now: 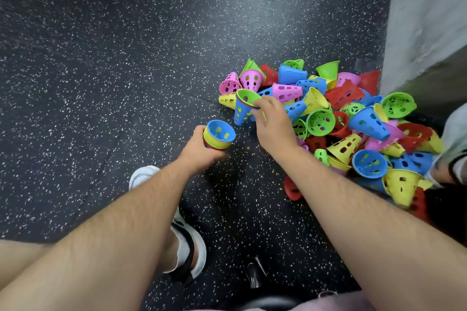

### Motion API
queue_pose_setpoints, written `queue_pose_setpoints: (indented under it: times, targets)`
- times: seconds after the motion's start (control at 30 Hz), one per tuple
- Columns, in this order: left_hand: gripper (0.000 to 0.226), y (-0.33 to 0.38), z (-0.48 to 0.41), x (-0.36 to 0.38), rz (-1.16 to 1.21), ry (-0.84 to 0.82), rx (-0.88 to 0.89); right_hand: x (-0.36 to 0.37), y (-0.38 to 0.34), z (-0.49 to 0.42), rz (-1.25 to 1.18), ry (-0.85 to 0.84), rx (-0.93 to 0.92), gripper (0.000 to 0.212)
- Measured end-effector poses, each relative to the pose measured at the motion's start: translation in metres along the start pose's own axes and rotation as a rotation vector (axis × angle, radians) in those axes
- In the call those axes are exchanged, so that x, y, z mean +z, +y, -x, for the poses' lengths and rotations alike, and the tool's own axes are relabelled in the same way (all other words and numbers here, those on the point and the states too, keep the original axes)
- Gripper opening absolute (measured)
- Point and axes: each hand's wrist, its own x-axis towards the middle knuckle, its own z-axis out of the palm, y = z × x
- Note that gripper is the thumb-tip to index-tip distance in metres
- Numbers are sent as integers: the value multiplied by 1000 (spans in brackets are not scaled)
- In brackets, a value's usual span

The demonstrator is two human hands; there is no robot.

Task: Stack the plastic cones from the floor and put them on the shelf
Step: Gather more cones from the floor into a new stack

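A heap of perforated plastic cones (353, 118) in pink, blue, green, yellow and red lies on the dark speckled floor at the right. My left hand (199, 146) grips a nested stack of cones (219, 135), wide ends up, with a blue one innermost. My right hand (271, 121) pinches the rim of a small nested set (243, 107), blue outside with green inside, at the heap's left edge. No shelf is in view.
Dark speckled rubber floor (113, 70) spreads to the left and far side. A pale wall (429, 20) rises at the upper right. My left shoe (187, 242) is below the arms, my other shoe (454, 144) beside the heap at the right edge.
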Motion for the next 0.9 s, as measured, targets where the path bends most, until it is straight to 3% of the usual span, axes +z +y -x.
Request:
queue_pose_setpoints:
  times: [0.33, 0.47, 0.57, 0.67, 0.73, 0.9]
  targets:
    - [72, 21, -23, 40, -35, -75, 80, -31, 12, 30, -29, -68, -116, 23]
    - [77, 27, -29, 54, -22, -94, 104, -38, 23, 36, -8, -81, -13, 32]
    - [75, 24, -34, 61, -51, -91, 91, -43, 40, 24, 212, -32, 42, 39]
    - [75, 18, -42, 65, -98, -133, 92, -51, 52, 8, 521, -271, 111, 65]
    - [75, 15, -49, 67, -124, -147, 77, -56, 55, -4, 671, -400, 59, 74]
    - [65, 15, -62, 75, -142, -197, 101, -57, 54, -22, 912, -527, -109, 69]
